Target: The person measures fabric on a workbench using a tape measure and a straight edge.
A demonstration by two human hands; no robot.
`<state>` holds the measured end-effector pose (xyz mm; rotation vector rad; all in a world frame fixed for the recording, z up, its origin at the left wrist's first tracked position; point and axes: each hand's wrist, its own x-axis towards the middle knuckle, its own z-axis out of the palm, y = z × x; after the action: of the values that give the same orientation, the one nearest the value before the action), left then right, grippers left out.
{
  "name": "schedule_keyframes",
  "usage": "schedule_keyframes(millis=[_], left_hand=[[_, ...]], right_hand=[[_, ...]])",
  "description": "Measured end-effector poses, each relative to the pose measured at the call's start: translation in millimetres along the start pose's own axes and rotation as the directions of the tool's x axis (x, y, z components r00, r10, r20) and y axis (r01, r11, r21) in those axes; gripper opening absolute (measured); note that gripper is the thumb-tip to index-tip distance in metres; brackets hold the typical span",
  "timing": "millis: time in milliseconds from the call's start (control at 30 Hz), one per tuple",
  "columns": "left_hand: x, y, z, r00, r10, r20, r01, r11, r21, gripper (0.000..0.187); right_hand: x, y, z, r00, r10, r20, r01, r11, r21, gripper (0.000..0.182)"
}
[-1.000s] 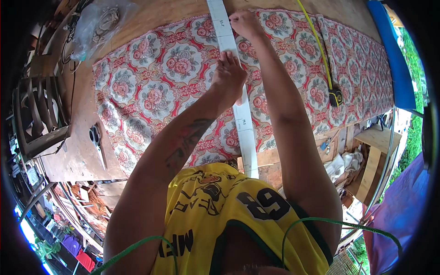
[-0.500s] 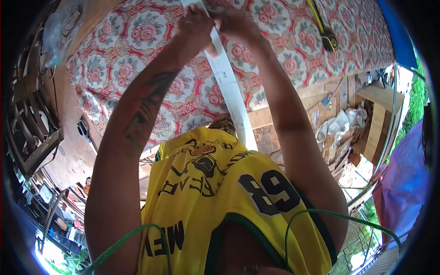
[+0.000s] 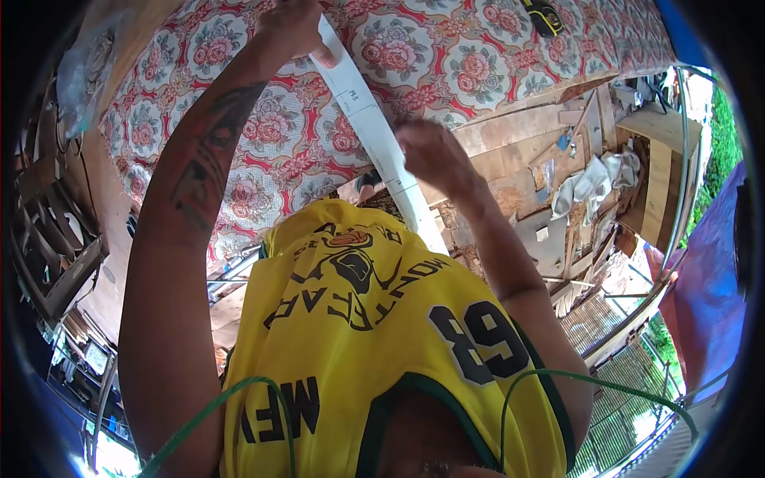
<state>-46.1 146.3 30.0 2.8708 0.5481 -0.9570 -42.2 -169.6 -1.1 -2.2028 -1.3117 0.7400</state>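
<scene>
A long white ruler strip lies across floral red-and-cream fabric spread on a wooden table. My left hand presses on the ruler near the top of the view, fingers closed over it. My right hand is lower, at the table's near edge beside the ruler's lower part; it is blurred, and I cannot tell whether it grips the ruler. The ruler's near end runs down behind my yellow jersey.
A yellow-and-black tape measure lies on the fabric at the top right. A clear plastic bag sits at the table's left end. Scrap wood, cloth and a wooden frame lie on the ground to the right.
The view has tilted down. My right hand came off the far part of the ruler and dropped toward the table's near edge. My left hand stays on the ruler.
</scene>
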Motion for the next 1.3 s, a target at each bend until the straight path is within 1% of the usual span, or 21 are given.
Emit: schedule_keyframes(millis=[67,100,167,233,300,333,400,433,500,533,567,633,700,767,867,967,1033,1067,1167,1233,1300], left_hand=[[-8.2,1.3,1.6,0.993,0.015,-0.116,-0.021,0.999,-0.050,0.124],[-12.8,3.6,4.2,0.985,0.022,-0.172,-0.036,0.996,-0.077,0.120],[-18.1,3.2,5.9,0.955,0.022,-0.297,-0.062,0.990,-0.124,0.112],[-6.1,-4.6,20.9,0.933,0.000,-0.359,-0.053,0.989,-0.138,0.118],[-12.1,-2.1,18.0,0.942,-0.027,-0.335,-0.036,0.983,-0.182,0.124],[-12.9,-1.1,22.7,0.932,-0.028,-0.362,-0.046,0.980,-0.194,0.127],[-19.0,-2.4,20.4,0.937,-0.048,-0.346,-0.038,0.971,-0.236,0.132],[-19.1,-6.4,28.2,0.922,-0.056,-0.383,-0.057,0.959,-0.277,0.131],[-20.9,-9.8,52.5,0.835,-0.079,-0.545,-0.090,0.957,-0.276,0.127],[-27.7,-7.7,61.5,0.813,-0.149,-0.563,-0.121,0.903,-0.413,0.128],[-20.8,-4.6,86.6,0.672,-0.231,-0.704,-0.075,0.924,-0.376,0.121],[-39.4,19.9,100.8,0.714,-0.444,-0.542,-0.207,0.606,-0.768,0.101],[-56.4,70.8,111.6,0.517,-0.664,-0.541,-0.612,0.155,-0.775,0.072],[-94.9,102.7,91.2,0.770,-0.583,-0.260,-0.502,-0.301,-0.811,0.055],[-111.5,138.3,89.0,0.828,-0.511,-0.231,-0.457,-0.375,-0.807,0.044],[-102.2,126.5,81.3,0.817,-0.549,-0.173,-0.362,-0.256,-0.896,0.037],[-91.2,77.2,79.4,0.766,-0.576,-0.284,-0.541,-0.340,-0.769,0.038],[-71.3,40.0,83.2,0.803,-0.548,-0.234,-0.462,-0.324,-0.826,0.055],[-56.8,-43.9,102.7,0.574,-0.731,-0.370,-0.323,0.213,-0.922,0.087],[-76.9,-88.6,108.1,0.578,-0.725,-0.374,-0.163,0.347,-0.924,0.087],[-90.1,-115.0,128.6,0.513,-0.747,-0.424,0.115,0.549,-0.828,0.085]], right_hand=[[-38.8,-10.4,-16.8,0.953,0.187,0.239,-0.176,0.982,-0.067,0.011],[-55.1,-18.8,-30.6,0.855,0.328,0.402,-0.309,0.944,-0.114,0.012],[-102.5,5.3,-15.4,0.942,0.314,0.118,-0.329,0.933,0.143,0.014],[-127.9,7.5,-16.9,0.858,0.512,-0.039,-0.484,0.832,0.270,0.015],[-157.4,34.3,14.2,0.816,0.559,-0.149,-0.420,0.750,0.511,0.014],[-171.8,54.2,44.3,0.757,0.642,-0.120,-0.395,0.596,0.699,0.015],[-179.5,49.5,67.2,0.703,0.700,0.126,-0.253,0.081,0.964,0.018],[-177.9,39.4,71.8,0.656,0.733,0.178,-0.332,0.069,0.941,0.021],[-178.7,40.7,105.3,0.645,0.764,-0.007,-0.334,0.289,0.897,0.015],[-179.9,45.5,120.8,0.629,0.766,-0.137,-0.314,0.411,0.856,0.014],[-175.9,47.3,132.3,0.605,0.750,-0.269,-0.293,0.523,0.801,0.014],[-165.6,30.0,127.1,0.562,0.726,-0.396,-0.156,0.563,0.812,0.013],[-157.9,13.4,98.0,0.565,0.701,-0.436,-0.178,0.620,0.764,0.012],[-138.5,-12.6,55.8,0.610,0.617,-0.497,-0.143,0.703,0.697,0.013],[-86.3,-39.4,10.8,0.698,0.527,-0.484,-0.183,0.786,0.591,0.017],[-4.9,-44.5,12.9,0.784,0.200,-0.588,0.116,0.883,0.454,0.021],[50.9,-42.6,26.3,0.858,0.281,-0.429,0.086,0.746,0.661,0.016],[61.9,-48.1,21.2,0.860,0.283,-0.425,0.079,0.748,0.659,0.016],[68.6,-76.2,-9.1,0.883,0.310,-0.354,0.078,0.645,0.760,0.013],[46.7,-77.1,-27.6,0.935,0.317,-0.159,0.108,0.173,0.979,0.011],[23.1,-52.1,-25.0,0.938,0.336,-0.078,0.050,0.091,0.995,0.013]])
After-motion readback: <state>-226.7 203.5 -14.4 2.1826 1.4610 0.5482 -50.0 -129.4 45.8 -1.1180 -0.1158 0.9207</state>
